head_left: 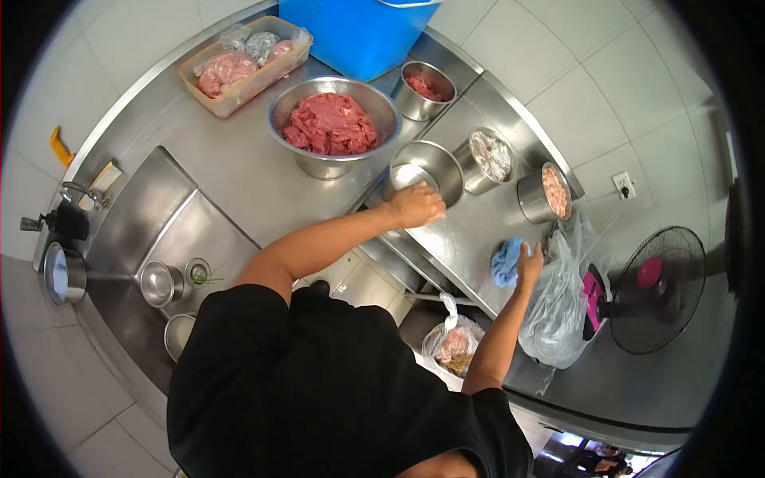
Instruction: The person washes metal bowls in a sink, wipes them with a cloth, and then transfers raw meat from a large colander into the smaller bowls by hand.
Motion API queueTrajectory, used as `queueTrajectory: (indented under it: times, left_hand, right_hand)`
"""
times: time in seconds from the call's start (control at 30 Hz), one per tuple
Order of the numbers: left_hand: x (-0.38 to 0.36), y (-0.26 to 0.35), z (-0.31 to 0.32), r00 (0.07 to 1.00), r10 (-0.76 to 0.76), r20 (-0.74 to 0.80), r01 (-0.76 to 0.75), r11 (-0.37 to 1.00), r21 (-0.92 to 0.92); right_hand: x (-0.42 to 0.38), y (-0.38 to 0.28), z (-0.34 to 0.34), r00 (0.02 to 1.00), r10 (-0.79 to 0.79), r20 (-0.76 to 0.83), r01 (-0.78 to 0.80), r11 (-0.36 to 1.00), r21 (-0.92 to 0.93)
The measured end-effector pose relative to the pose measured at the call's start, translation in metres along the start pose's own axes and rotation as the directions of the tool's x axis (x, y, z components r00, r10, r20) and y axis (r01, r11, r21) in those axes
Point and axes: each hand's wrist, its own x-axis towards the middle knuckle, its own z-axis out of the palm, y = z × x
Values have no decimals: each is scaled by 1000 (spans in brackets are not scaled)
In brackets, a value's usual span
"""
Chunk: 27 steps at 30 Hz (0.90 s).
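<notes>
My left hand is closed at the near rim of a steel pot on the counter. Its curled fingers partly hide that rim, and a bright round patch shows inside the pot. A crumpled blue cloth lies on the steel counter to the right, with my right hand gripping its edge. Just behind the left hand stands a perforated steel bowl heaped with red sliced meat. Beyond the pot are a steel container of whitish pieces and another of pale pink pieces.
A sink with steel bowls lies left. Behind are a plastic tub of bagged meat, a blue box and a pot of red meat. Plastic bags and a fan stand right; a lined bin sits below the counter.
</notes>
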Motion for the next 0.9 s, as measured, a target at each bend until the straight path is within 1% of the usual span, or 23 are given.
queueTrajectory:
  times: [0.03,0.07,0.1,0.13,0.17,0.2,0.23,0.27,0.3,0.33,0.37,0.4,0.43,0.47,0.5,0.57,0.6,0.67,0.7,0.77,0.8,0.87,0.9]
  left_hand:
    - [3,0,-8,1000,-10,-4,10,1000,6]
    - [8,3,-24,995,4,-104,-7,1000,-29]
    - [11,8,-39,979,13,-201,-26,998,-63]
    - [7,13,-49,979,-4,-202,-7,998,-57]
    - [-3,17,-61,951,-83,-298,40,988,-149]
    - [-16,21,-71,908,-163,-387,73,969,-237]
    - [-39,27,-83,880,-396,-262,274,874,-400]
    - [-66,31,-97,801,-590,-102,460,716,-526]
    - [-94,25,-92,641,-750,-165,528,586,-614]
    - [-121,18,-87,447,-873,-198,555,444,-704]
    - [-140,10,-105,300,-952,-60,588,234,-774]
    - [-147,1,-125,146,-985,90,582,12,-813]
    - [-133,0,-146,3,-990,144,501,-123,-857]
    - [-115,-1,-168,-131,-970,206,395,-241,-886]
    - [-98,-4,-183,-142,-970,196,389,-237,-890]
    - [-67,-19,-200,-143,-952,272,361,-306,-881]
    - [-67,-26,-195,-145,-953,267,357,-302,-884]
    - [-79,-42,-171,134,-981,141,244,-105,-964]
    - [-87,-49,-154,145,-979,144,247,-106,-963]
    - [-91,-67,-123,100,-988,118,196,-97,-976]
    - [-83,-65,-123,122,-984,128,191,-103,-976]
    - [-76,-53,-135,101,-992,70,217,-47,-975]
    - [-76,-49,-136,86,-993,76,220,-55,-974]
  right_hand:
    - [7,-13,0,1000,-12,3,12,1000,2]
    - [13,-38,-5,995,-99,21,91,965,245]
    - [15,-67,-13,982,-187,24,153,866,475]
    - [10,-114,-33,971,-235,40,175,819,547]
    - [3,-164,-54,957,-285,53,193,765,615]
    - [4,-197,-61,925,-378,35,257,691,676]
    - [4,-228,-64,887,-462,5,309,603,736]
    - [2,-260,-70,844,-537,4,327,520,789]
    - [-1,-290,-75,797,-604,-3,333,435,836]
    - [-3,-317,-76,722,-692,-13,365,364,857]
    - [-5,-340,-76,637,-770,-20,385,296,874]
    - [-7,-363,-74,541,-841,17,394,271,878]
    - [-6,-389,-68,435,-899,44,406,240,882]
    - [-3,-421,-54,288,-951,114,450,239,860]
    - [-2,-452,-40,129,-974,184,495,224,840]
    - [-2,-486,-12,44,-956,291,625,254,738]
    - [-3,-498,-2,39,-957,289,627,248,738]
    - [-11,-516,16,-99,-908,406,627,260,734]
    - [-21,-519,22,-87,-909,407,629,266,730]
    - [-34,-522,28,-1,-906,423,882,199,427]
    - [-40,-521,28,21,-902,430,887,216,409]
    - [-55,-520,31,28,-941,338,899,171,404]
    - [-59,-518,32,18,-939,344,894,169,415]
